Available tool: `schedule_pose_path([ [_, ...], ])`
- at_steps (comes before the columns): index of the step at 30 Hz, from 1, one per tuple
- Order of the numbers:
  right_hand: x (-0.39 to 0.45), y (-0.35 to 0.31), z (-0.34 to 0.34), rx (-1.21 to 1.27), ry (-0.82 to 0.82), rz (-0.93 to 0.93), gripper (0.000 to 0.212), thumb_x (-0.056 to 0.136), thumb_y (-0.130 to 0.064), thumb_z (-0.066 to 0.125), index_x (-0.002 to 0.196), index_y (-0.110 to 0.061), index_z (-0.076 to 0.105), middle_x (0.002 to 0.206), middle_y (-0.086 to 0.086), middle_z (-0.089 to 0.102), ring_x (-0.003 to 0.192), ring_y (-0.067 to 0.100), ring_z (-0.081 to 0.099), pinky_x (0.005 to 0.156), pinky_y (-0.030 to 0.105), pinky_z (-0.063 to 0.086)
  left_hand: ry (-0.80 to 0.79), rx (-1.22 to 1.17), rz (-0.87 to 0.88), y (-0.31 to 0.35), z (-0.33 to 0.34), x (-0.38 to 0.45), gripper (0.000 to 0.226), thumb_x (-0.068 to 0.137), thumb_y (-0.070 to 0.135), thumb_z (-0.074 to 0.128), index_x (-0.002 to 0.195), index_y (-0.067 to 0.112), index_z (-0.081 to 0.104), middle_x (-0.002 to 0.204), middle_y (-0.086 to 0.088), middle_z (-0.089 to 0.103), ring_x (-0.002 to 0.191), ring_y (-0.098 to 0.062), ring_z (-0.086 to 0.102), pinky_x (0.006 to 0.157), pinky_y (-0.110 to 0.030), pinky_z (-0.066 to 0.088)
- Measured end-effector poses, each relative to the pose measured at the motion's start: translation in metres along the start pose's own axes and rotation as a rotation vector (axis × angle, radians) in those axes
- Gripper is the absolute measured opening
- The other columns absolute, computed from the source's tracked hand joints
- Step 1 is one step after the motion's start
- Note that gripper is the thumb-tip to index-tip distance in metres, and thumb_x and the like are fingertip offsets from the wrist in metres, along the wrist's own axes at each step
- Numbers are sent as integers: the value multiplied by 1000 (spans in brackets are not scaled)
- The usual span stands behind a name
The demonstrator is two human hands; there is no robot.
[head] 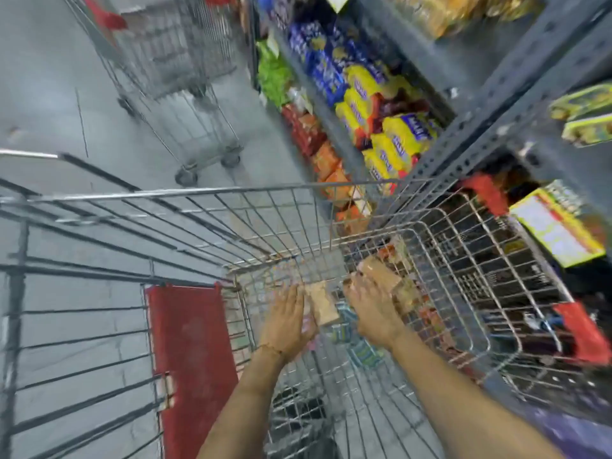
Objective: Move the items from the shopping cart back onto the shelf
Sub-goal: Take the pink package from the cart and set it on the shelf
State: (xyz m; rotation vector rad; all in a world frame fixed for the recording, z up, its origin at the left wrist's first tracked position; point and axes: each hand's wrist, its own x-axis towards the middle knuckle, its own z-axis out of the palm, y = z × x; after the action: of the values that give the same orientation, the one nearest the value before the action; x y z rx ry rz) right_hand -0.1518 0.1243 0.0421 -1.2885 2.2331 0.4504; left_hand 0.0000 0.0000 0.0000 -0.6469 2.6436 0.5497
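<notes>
Both our bare hands are down in the silver wire shopping cart (331, 207): left hand (287, 323) flat, fingers spread, against a tan rectangular packet (323, 304) on the cart floor; right hand (371, 309) on more tan packets (381, 274), grip unclear through blur. Grey metal shelf (480, 104) stands right.
</notes>
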Motion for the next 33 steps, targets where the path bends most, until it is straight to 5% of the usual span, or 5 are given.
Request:
schedule_pose_path([
  [12, 29, 10, 10, -361, -134, -150, 102, 79, -1, 68, 151, -15, -3, 160, 19, 7, 141, 40, 26, 112, 44, 37, -106, 117, 20, 6, 49, 8, 94, 85, 16, 62, 146, 1, -7, 158, -19, 0, 146, -31, -2, 112, -37, -11],
  [21, 16, -1, -1, 151, 45, 193, 53, 84, -16, 68, 129, -5, 41, 116, 15, 61, 108, 28, 56, 94, 38, 52, -49, 102, 25, -1, 29, 4, 87, 87, 14, 56, 147, 4, -6, 159, -14, -1, 147, -27, -2, 111, -35, -11],
  [26, 10, -6, 6, 231, 41, 190, 81, 86, -42, 63, 144, -3, 22, 147, 25, 33, 135, 36, 37, 112, 46, 38, 9, 38, 12, 1, 23, 4, 91, 85, 13, 61, 148, 7, -4, 159, -12, 2, 147, -26, 0, 110, -34, -10],
  [29, 1, 2, 20, -60, -70, -41, 96, 85, -34, 60, 150, -8, -6, 158, 18, -9, 147, 36, -3, 122, 52, 9, 38, 32, 26, 2, 18, 4, 89, 85, 16, 60, 148, 6, -2, 159, -13, 4, 147, -27, 2, 110, -32, -9],
  [33, -1, 5, 34, -177, -149, -67, 108, 83, -19, 66, 146, -5, -21, 157, 20, -20, 146, 34, -14, 122, 49, 3, 52, 24, 69, 5, 13, 10, 88, 87, 19, 57, 147, 5, -6, 159, -14, 0, 147, -27, -2, 110, -33, -11],
])
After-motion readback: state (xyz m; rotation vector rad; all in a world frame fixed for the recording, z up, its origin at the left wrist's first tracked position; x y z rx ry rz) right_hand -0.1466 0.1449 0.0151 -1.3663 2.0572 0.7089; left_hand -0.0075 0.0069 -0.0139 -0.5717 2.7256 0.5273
